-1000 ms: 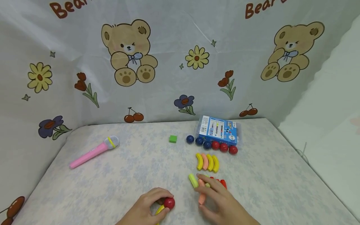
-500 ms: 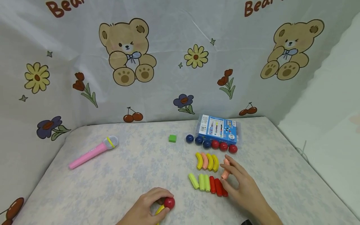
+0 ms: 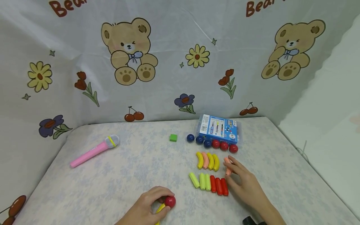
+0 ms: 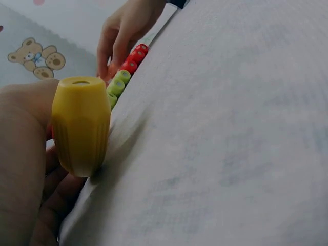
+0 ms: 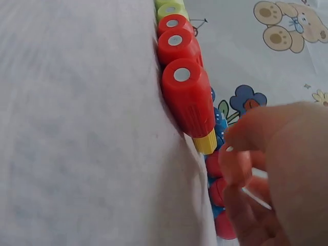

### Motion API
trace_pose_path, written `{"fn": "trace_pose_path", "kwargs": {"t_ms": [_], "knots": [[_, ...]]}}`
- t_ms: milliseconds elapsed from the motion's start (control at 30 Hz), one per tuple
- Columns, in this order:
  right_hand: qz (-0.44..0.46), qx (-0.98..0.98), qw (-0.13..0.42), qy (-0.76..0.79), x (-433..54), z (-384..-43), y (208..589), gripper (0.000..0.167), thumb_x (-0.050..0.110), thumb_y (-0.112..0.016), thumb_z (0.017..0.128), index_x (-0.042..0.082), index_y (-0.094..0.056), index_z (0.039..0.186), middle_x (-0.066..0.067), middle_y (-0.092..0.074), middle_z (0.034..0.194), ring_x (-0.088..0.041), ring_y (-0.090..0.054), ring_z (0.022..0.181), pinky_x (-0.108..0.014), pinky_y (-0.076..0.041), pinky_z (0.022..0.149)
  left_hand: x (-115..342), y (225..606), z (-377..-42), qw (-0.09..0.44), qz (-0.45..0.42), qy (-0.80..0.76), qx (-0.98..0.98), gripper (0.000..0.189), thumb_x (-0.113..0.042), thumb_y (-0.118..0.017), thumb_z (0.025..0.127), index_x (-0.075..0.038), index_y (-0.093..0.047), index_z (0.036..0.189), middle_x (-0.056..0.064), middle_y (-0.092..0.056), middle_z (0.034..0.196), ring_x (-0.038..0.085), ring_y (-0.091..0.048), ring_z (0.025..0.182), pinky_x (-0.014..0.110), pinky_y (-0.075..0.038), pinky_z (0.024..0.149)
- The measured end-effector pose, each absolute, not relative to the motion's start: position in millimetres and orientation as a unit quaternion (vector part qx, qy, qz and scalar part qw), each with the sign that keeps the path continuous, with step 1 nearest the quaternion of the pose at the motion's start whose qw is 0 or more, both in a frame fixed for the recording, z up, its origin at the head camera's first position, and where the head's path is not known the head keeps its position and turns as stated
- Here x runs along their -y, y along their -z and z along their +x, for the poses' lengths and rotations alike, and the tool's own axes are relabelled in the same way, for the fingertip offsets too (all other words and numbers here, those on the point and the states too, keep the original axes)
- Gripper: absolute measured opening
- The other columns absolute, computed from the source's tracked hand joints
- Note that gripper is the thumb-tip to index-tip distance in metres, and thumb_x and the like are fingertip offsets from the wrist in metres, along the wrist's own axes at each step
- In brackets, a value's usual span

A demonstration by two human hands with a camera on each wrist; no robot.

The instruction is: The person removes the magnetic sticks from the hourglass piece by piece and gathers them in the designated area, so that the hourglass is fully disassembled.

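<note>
My left hand [image 3: 147, 203] grips a red ball [image 3: 170, 201] together with a yellow stick piece [image 3: 161, 208] close over the table. In the left wrist view the yellow piece [image 4: 82, 128] points its flat, slotted end at the camera. Between thumb and fingers, my right hand [image 3: 246, 184] pinches a salmon-pink curved piece [image 3: 228, 166]. That piece is at the right end of a row of curved pieces [image 3: 210, 161], three yellow and one pink. Nearer me lies a row of light green [image 3: 205, 182] and red [image 3: 218, 186] straight pieces.
Behind the rows, dark blue balls [image 3: 199, 140] and red balls [image 3: 224, 146] line up before a clear box with a blue label [image 3: 217, 128]. A small green block [image 3: 173, 137] sits to their left. Far left lies a pink toy microphone [image 3: 94, 152].
Carrying the pink curved piece, my right hand has moved right and away from me, from over the green pieces to the end of the curved row. The left hand has stayed put.
</note>
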State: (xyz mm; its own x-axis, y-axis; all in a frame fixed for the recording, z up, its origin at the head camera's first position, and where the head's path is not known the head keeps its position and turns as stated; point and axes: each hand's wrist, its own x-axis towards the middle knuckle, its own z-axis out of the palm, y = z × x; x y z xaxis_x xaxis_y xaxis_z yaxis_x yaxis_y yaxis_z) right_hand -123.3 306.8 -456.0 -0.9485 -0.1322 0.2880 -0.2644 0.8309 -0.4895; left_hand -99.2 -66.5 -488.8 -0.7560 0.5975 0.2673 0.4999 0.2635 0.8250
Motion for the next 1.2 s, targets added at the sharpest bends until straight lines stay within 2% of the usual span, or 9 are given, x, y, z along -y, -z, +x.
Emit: {"fn": "trace_pose_path", "kwargs": {"t_ms": [133, 333, 533, 633, 867, 1100, 1200], "knots": [[0.086, 0.952, 0.110, -0.273, -310.8, -127.5, 461.5, 0.053, 0.014, -0.077, 0.094, 0.004, -0.060, 0.144, -0.018, -0.050, 0.155, -0.040, -0.055, 0.136, -0.054, -0.049, 0.102, 65.9, 487.7, -99.2, 0.055, 0.343, -0.500, -0.793, 0.026, -0.027, -0.070, 0.101, -0.024, -0.065, 0.126, -0.009, -0.064, 0.122, 0.002, -0.061, 0.099, 0.022, -0.057, 0.084], [0.078, 0.952, 0.098, -0.279, -313.5, -129.8, 465.9, 0.053, 0.020, -0.073, 0.098, 0.010, -0.057, 0.148, -0.021, -0.048, 0.155, -0.042, -0.059, 0.131, -0.057, -0.052, 0.099, 66.3, 486.5, -99.4, 0.066, 0.340, -0.505, -0.790, 0.027, -0.028, -0.069, 0.101, -0.024, -0.064, 0.127, -0.008, -0.064, 0.123, 0.003, -0.062, 0.101, 0.023, -0.057, 0.085], [0.057, 0.954, 0.111, -0.273, -312.2, -129.9, 463.5, 0.033, 0.015, -0.075, 0.095, 0.006, -0.072, 0.127, -0.012, -0.062, 0.130, -0.026, -0.067, 0.107, -0.044, -0.060, 0.088, 66.6, 486.0, -99.5, 0.074, 0.335, -0.505, -0.792, 0.027, -0.030, -0.067, 0.102, -0.025, -0.064, 0.128, -0.008, -0.063, 0.124, 0.003, -0.061, 0.102, 0.023, -0.057, 0.086], [0.044, 0.955, 0.109, -0.273, -311.2, -129.9, 460.9, 0.028, 0.017, -0.076, 0.095, 0.006, -0.074, 0.120, -0.010, -0.064, 0.123, -0.023, -0.067, 0.103, -0.041, -0.061, 0.084, 66.8, 485.9, -99.3, 0.074, 0.333, -0.504, -0.793, 0.027, -0.031, -0.067, 0.102, -0.025, -0.064, 0.128, -0.008, -0.063, 0.124, 0.003, -0.061, 0.102, 0.022, -0.057, 0.086], [0.063, 0.960, 0.087, -0.259, -310.6, -130.9, 459.0, 0.040, 0.018, -0.076, 0.095, 0.009, -0.067, 0.133, -0.012, -0.066, 0.134, -0.029, -0.067, 0.115, -0.045, -0.060, 0.088, 67.5, 484.7, -98.7, 0.077, 0.323, -0.500, -0.799, 0.027, -0.032, -0.068, 0.102, -0.026, -0.064, 0.127, -0.008, -0.063, 0.123, 0.002, -0.061, 0.101, 0.022, -0.057, 0.085], [0.059, 0.965, 0.086, -0.239, -308.8, -129.2, 460.0, 0.043, 0.020, -0.077, 0.093, 0.011, -0.069, 0.135, -0.009, -0.063, 0.122, -0.019, -0.061, 0.097, -0.038, -0.059, 0.081, 67.1, 484.9, -98.0, 0.068, 0.327, -0.501, -0.799, 0.026, -0.030, -0.068, 0.101, -0.025, -0.065, 0.127, -0.009, -0.064, 0.122, 0.002, -0.061, 0.100, 0.022, -0.057, 0.085], [0.067, 0.965, 0.078, -0.241, -308.2, -128.4, 459.8, 0.046, 0.021, -0.076, 0.095, 0.011, -0.066, 0.138, -0.009, -0.063, 0.128, -0.023, -0.060, 0.104, -0.040, -0.059, 0.083, 67.2, 484.8, -98.3, 0.070, 0.326, -0.502, -0.798, 0.026, -0.030, -0.068, 0.102, -0.025, -0.065, 0.127, -0.009, -0.064, 0.122, 0.002, -0.061, 0.100, 0.022, -0.057, 0.085]]}}
